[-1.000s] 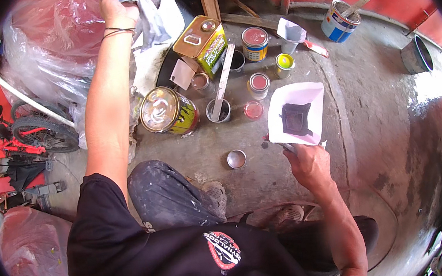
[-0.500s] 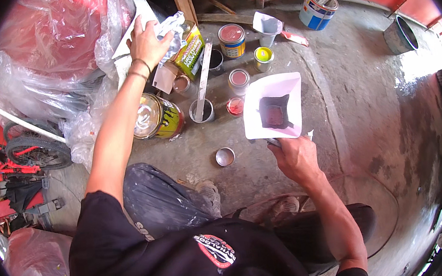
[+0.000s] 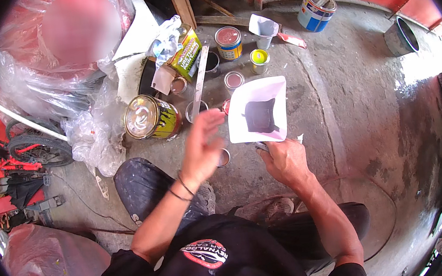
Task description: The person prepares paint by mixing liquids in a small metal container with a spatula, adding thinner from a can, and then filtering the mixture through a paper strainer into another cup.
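Observation:
My right hand (image 3: 288,163) is closed just below a white, square-mouthed paper paint strainer (image 3: 234,120) with a dark inside. A bit of grey shows beside the fingers; what else lies under the strainer is hidden. My left hand (image 3: 204,153), smeared by motion, is left of the strainer, fingers stretched out and nothing visible in them. Partly behind that hand is a small round tin (image 3: 224,157) on the floor. Beyond it a cup (image 3: 190,113) holds an upright mixing stick (image 3: 201,78). Crumpled clear plastic (image 3: 166,38) lies on a green-yellow rectangular can (image 3: 188,55).
Left stands a large paint tin (image 3: 140,117). Farther back are a brown-topped can (image 3: 229,43), a yellow-topped can (image 3: 259,58) and a pale strainer (image 3: 263,26) in a cup. A blue-white can (image 3: 315,12) and a dark bucket (image 3: 401,35) stand right. Plastic-wrapped bundles (image 3: 35,66) fill the left.
My left hand has come away from the crumpled plastic, moving down and right toward the strainer. The strainer and right hand have shifted slightly left.

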